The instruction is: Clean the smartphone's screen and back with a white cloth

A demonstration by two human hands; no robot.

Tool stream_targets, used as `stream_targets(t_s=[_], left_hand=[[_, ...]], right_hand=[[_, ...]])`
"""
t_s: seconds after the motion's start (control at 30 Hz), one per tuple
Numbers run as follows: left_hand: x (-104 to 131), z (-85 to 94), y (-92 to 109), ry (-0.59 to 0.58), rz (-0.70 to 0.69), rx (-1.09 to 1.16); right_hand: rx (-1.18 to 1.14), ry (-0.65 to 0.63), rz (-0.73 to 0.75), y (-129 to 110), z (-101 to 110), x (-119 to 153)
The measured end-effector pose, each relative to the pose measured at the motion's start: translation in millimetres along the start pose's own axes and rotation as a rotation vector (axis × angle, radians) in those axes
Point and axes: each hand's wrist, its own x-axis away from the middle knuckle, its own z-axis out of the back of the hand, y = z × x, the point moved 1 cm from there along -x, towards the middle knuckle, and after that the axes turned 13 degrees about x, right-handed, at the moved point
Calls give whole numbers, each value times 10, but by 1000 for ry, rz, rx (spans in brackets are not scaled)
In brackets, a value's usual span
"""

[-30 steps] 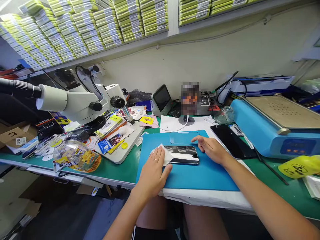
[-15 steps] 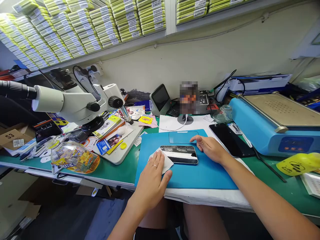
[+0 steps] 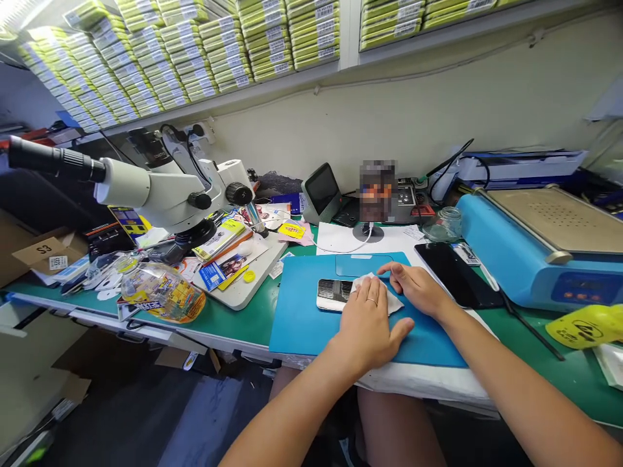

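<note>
A phone (image 3: 331,295) with a dark, glossy screen lies face up on a blue mat (image 3: 302,324). Over its right part, my left hand (image 3: 367,314) presses a folded white wipe (image 3: 393,303) under flat fingers, with the thumb out to the side. That wipe and hand hide the phone's right end. My right hand (image 3: 413,285) hovers at the right of the wipe, index finger extended and the others loosely bent, with nothing seen in it. Behind the phone lies a thin, clear, dark-edged screen glass (image 3: 357,264), close to my right fingertips.
A microscope (image 3: 165,201) and a clear plastic jar (image 3: 163,292) stand at the left. To the right are a large dark phone (image 3: 455,275), a blue heating plate machine (image 3: 525,259) and a yellow bottle (image 3: 581,326). A small display (image 3: 322,194) stands at the back.
My left hand has slid rightward across the phone with the wipe, from its left end to its right. The phone's left end now shows. My right hand stays nearly in place.
</note>
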Motion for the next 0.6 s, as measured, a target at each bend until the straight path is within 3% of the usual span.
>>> stream_targets(t_s=[0.2, 0.37, 0.47, 0.6], left_hand=[[418, 26, -17, -3, -39, 31], [691, 185, -318, 64, 96, -46], [653, 277, -513, 94, 132, -86], [373, 334, -608, 99, 152, -94]], right_hand=[[12, -15, 3, 23, -2, 7], [34, -17, -7, 45, -21, 13], [31, -14, -11, 10, -20, 26], [27, -1, -11, -25, -14, 39]])
